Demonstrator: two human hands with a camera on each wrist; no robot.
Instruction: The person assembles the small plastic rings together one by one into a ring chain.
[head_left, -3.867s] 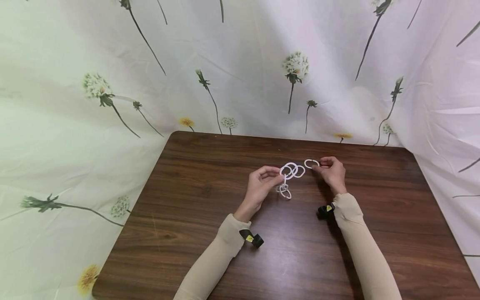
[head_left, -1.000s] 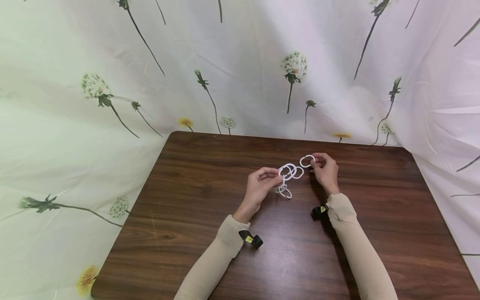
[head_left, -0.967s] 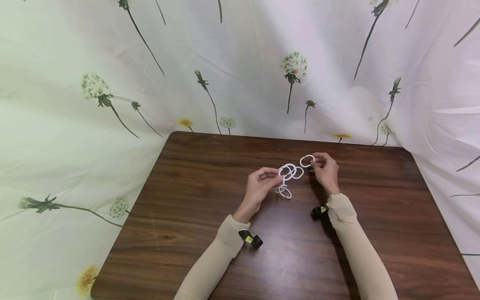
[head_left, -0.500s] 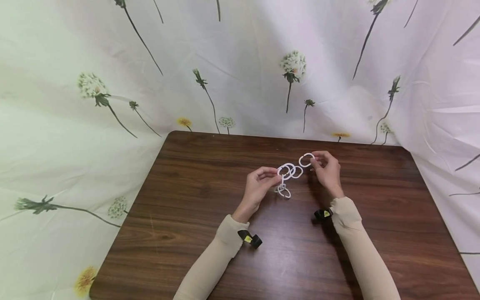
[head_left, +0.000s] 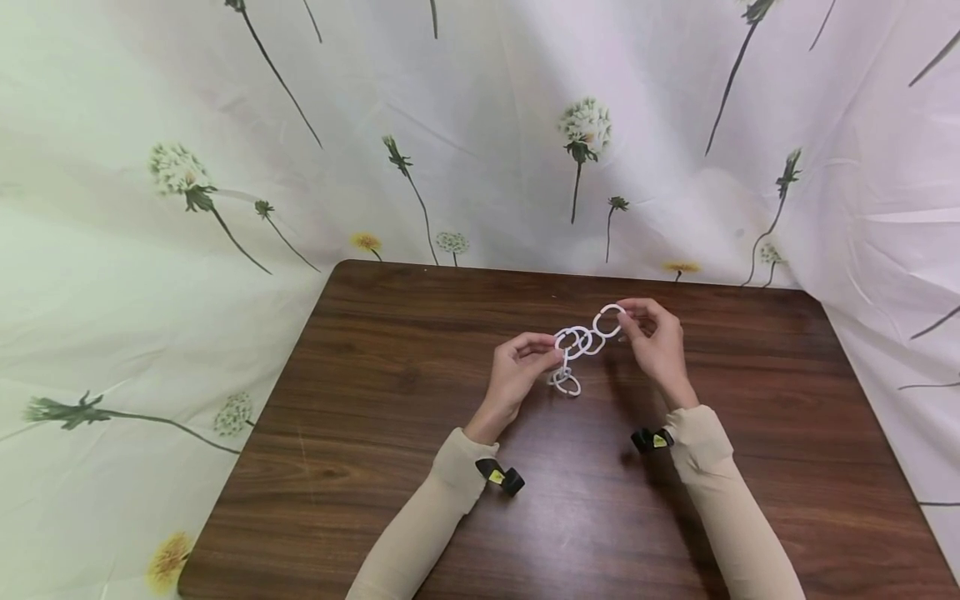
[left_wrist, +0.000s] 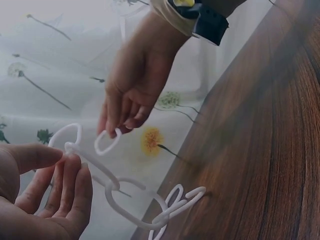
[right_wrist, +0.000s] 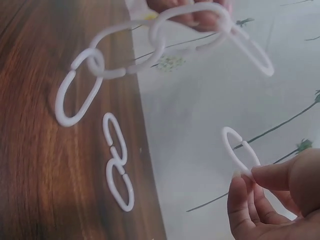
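In the head view my left hand (head_left: 517,371) pinches a chain of white plastic C-links (head_left: 587,331) between thumb and fingertips. Several joined links (left_wrist: 125,215) dangle from that grip in the left wrist view. My right hand (head_left: 658,342) pinches a single white C-link (head_left: 597,328), held up to the right of the chain. A small gap shows in the side of this link (right_wrist: 231,149) in the right wrist view. It looks apart from the chain in both wrist views, though the two overlap in the head view.
Under both hands lies a dark brown wooden table (head_left: 375,433). A white cloth (head_left: 480,117) printed with dandelions hangs behind it and along its sides. Each wrist carries a black strapped camera (head_left: 513,483).
My right hand has moved left and slightly away from me, bringing its single link closer to the chain. The link has turned a little. My left hand keeps its pinch almost unmoved.
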